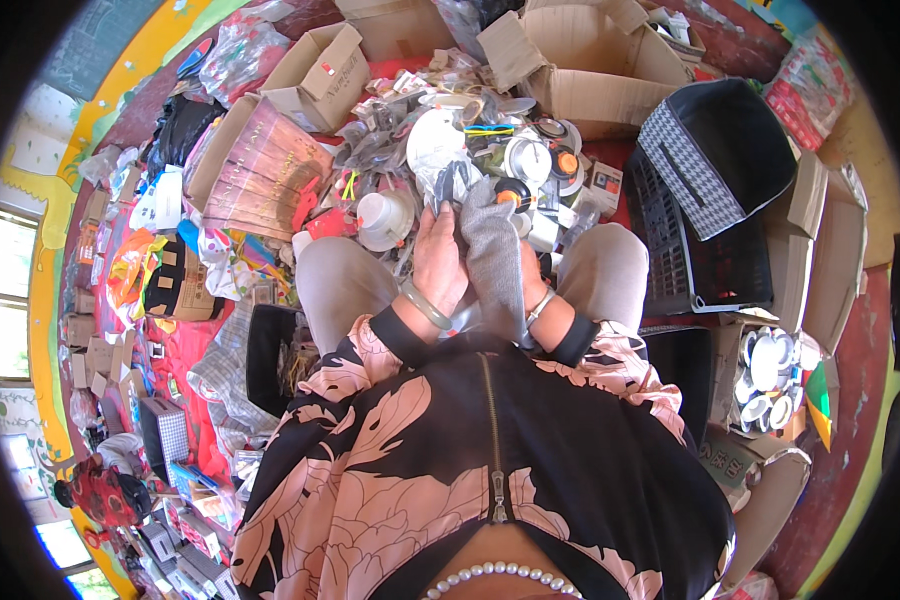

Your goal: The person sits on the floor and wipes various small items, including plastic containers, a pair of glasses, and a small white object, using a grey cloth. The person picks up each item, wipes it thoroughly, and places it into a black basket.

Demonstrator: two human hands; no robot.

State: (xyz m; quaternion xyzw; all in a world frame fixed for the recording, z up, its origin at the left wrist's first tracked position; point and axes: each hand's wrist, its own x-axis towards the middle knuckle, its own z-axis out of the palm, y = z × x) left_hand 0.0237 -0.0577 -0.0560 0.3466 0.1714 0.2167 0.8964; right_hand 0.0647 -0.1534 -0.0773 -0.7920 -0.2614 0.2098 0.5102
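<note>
Both my hands meet over my lap on a grey cloth pouch [490, 255]. My left hand [438, 258] grips its left side, with a pale green bangle on the wrist. Most of my right hand [530, 275] is hidden behind the pouch and holds its right edge; a thin bracelet shows at that wrist. Just beyond the pouch lies a pile of small round gadgets, clear plastic bags and a white disc [432, 138]. My grey-trousered knees flank the hands.
Open cardboard boxes [580, 85] stand at the back. A black checked fabric bin [715, 150] sits on a dark crate [710, 265] at right. A box of white round parts [765, 375] is lower right. A stack of brown flat packs [265, 170] lies left, with clutter beyond.
</note>
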